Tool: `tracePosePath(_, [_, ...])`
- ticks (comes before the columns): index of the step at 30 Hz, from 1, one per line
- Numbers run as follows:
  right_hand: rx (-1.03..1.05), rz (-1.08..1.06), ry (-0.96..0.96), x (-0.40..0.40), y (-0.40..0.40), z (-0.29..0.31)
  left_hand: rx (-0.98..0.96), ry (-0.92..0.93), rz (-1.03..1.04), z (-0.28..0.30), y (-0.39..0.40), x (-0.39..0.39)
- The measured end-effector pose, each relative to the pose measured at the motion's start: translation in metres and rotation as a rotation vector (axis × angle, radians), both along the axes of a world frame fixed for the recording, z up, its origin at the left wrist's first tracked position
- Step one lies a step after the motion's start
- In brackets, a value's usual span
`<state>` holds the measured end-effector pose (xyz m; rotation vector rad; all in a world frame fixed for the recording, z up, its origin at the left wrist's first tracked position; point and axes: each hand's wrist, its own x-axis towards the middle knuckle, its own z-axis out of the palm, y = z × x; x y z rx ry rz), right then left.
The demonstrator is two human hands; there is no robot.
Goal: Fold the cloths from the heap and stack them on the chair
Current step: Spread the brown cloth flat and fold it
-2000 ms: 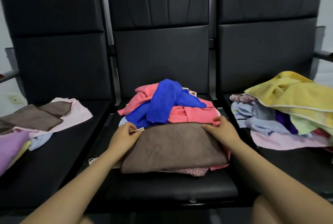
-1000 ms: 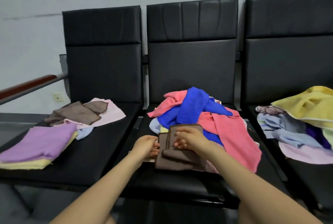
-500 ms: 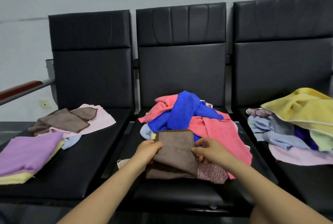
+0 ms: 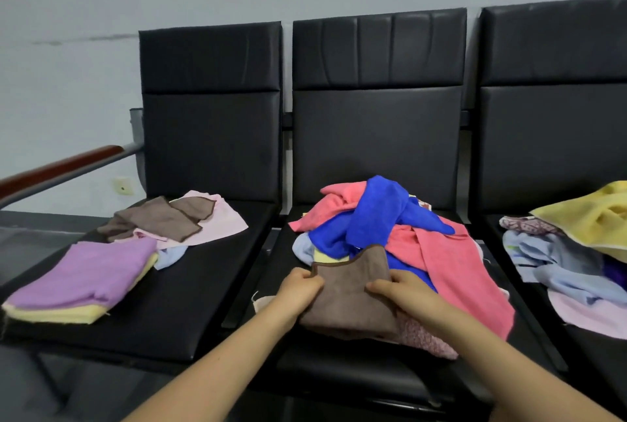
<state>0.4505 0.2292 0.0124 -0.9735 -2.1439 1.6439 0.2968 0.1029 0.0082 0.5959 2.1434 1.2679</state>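
Fingers point(image 4: 380, 287) pinch brown cloth point(image 4: 353, 299), long axis running away from person.

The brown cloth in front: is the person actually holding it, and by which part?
Yes. The left hand grips the brown cloth at its left edge near the top corner; the right hand holds its right edge.

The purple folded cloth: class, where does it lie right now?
In the head view, the purple folded cloth lies on the left chair's seat, atop a yellow cloth, in front of the brown cloths.
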Motion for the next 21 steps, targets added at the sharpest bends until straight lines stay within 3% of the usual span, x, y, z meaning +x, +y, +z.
tracePosePath(4, [-0.14, -0.148, 0.219, -0.019, -0.009, 0.009, 0.175, -0.194, 0.001, 0.011, -0.015, -0.005])
tracePosePath(11, [-0.182, -0.04, 0.29, -0.109, -0.043, 0.067, 0.279, -0.286, 0.117, 0.049, -0.066, -0.065])
tracePosePath(21, [-0.314, 0.403, 0.217, -0.303, -0.163, 0.078, 0.042, 0.309, 0.538, 0.104, -0.216, -0.241])
